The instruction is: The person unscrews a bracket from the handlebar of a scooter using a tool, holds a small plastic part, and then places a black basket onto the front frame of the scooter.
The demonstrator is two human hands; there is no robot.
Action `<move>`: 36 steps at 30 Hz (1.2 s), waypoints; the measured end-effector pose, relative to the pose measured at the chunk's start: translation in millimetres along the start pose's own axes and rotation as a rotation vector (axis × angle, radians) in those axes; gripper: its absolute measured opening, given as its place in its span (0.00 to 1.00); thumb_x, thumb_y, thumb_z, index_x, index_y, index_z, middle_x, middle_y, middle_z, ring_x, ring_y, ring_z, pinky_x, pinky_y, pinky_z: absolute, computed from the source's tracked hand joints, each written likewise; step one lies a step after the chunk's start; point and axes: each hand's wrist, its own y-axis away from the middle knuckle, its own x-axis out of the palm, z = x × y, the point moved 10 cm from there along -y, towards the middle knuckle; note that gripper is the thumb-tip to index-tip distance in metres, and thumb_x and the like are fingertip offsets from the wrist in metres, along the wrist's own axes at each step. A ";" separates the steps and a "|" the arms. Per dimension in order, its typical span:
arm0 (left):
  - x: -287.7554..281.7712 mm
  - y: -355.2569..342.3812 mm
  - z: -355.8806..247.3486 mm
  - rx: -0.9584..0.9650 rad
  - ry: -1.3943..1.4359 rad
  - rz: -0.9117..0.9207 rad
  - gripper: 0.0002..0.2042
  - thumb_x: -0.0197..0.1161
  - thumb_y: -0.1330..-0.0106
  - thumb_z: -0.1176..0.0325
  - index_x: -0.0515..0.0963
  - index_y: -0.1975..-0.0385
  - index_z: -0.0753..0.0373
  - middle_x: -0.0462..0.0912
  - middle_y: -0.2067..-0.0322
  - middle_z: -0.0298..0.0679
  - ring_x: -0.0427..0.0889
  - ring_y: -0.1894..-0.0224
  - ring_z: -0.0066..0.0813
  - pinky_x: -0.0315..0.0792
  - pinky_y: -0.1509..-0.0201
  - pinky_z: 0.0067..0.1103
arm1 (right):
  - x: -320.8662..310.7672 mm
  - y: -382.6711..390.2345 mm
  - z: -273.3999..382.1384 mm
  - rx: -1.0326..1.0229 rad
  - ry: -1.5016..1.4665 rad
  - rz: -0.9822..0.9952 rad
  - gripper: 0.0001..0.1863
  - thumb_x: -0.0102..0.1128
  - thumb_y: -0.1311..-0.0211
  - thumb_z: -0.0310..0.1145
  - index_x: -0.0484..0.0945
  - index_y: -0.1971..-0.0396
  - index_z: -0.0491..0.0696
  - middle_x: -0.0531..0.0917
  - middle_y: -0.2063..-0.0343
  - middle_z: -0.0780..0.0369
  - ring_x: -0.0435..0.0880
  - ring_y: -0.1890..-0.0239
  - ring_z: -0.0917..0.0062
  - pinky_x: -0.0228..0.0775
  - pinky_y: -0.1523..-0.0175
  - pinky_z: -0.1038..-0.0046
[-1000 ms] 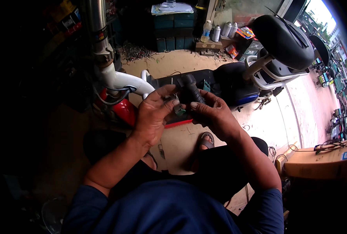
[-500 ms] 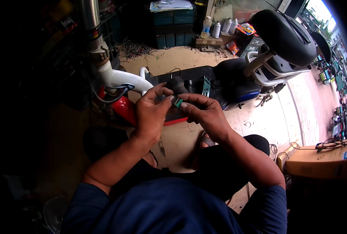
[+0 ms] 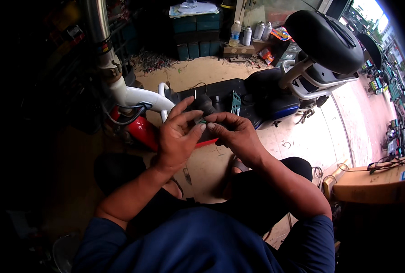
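Note:
A small green part, mostly covered by fingertips, is pinched between my left hand and my right hand. The left thumb presses at it with some fingers raised above, while the right thumb and index finger close on its right side. Just behind the fingers is a black ribbed cylindrical piece; whether a hand touches it I cannot tell. A teal slotted part rests on the black deck of a scooter, beyond my hands.
The scooter has a white frame and column, red front bodywork and black seat. Behind stand teal bins, spray cans and a bottle. A cardboard box lies at the right, with several scooters outside.
The black cylinder, upright between my hands a second ago, sits lower behind them. My fingers have drawn together over the green part, and some left fingers have lifted.

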 end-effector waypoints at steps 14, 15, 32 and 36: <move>-2.5 1.4 23.0 -0.293 0.076 0.049 0.14 0.64 0.28 0.74 0.79 0.45 0.68 0.87 0.63 0.40 0.87 0.66 0.24 0.84 0.65 0.20 | -16.5 8.9 22.0 -0.147 0.108 -0.041 0.10 0.67 0.29 0.28 0.86 0.51 0.44 0.88 0.60 0.66 0.82 0.58 0.87 0.76 0.52 0.79; 0.5 2.9 23.9 -0.329 0.166 0.049 0.13 0.64 0.27 0.74 0.79 0.46 0.68 0.87 0.63 0.42 0.87 0.66 0.26 0.84 0.66 0.21 | -16.0 10.2 24.1 -0.138 0.129 -0.044 0.11 0.67 0.29 0.28 0.86 0.51 0.44 0.88 0.60 0.66 0.82 0.58 0.86 0.76 0.51 0.80; -4.5 -4.4 9.6 -0.197 0.055 -0.040 0.11 0.63 0.31 0.72 0.79 0.53 0.69 0.85 0.69 0.40 0.85 0.71 0.25 0.80 0.70 0.18 | -21.4 6.2 17.6 -0.212 0.137 0.015 0.10 0.67 0.32 0.29 0.86 0.54 0.43 0.89 0.58 0.63 0.85 0.53 0.82 0.76 0.44 0.76; -7.3 -5.7 11.8 -0.196 0.067 -0.033 0.10 0.63 0.30 0.73 0.79 0.53 0.69 0.85 0.68 0.41 0.85 0.71 0.24 0.80 0.70 0.18 | -19.6 6.1 18.6 -0.194 0.172 0.027 0.10 0.66 0.31 0.29 0.86 0.53 0.43 0.88 0.58 0.64 0.85 0.54 0.83 0.76 0.46 0.77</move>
